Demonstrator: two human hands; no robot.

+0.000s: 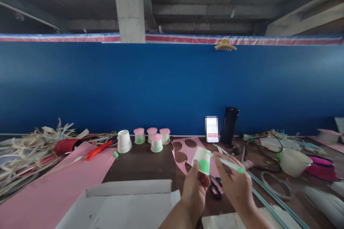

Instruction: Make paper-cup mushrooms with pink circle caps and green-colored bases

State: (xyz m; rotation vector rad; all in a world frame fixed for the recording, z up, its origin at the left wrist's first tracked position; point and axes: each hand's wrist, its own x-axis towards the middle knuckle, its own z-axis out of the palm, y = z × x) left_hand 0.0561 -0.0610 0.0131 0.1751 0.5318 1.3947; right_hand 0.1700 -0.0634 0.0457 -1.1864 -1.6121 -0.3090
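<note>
A white paper cup (198, 153) with a green coloured patch on its side is tilted in my left hand (195, 189), fingers wrapped around its lower part. My right hand (233, 184) grips a white marker (225, 162) with a green end, its tip at the cup's upper side. Beneath the hands lie a pink sheet with round holes (180, 146) and black-handled scissors (215, 189). Farther back stand several small cups (156, 146) topped with pink discs, showing green patches. Left of them are upside-down nested white cups (124, 140). A small green cap (115, 154) lies nearby.
In front is a white open box (129, 211); a large pink sheet (53, 186) and a heap of strips (40, 143) are on the left. A lit phone (212, 129) and dark bottle (230, 126) stand against the blue wall (172, 86). Rightward are a white bowl (294, 162) and light-blue rods (276, 200).
</note>
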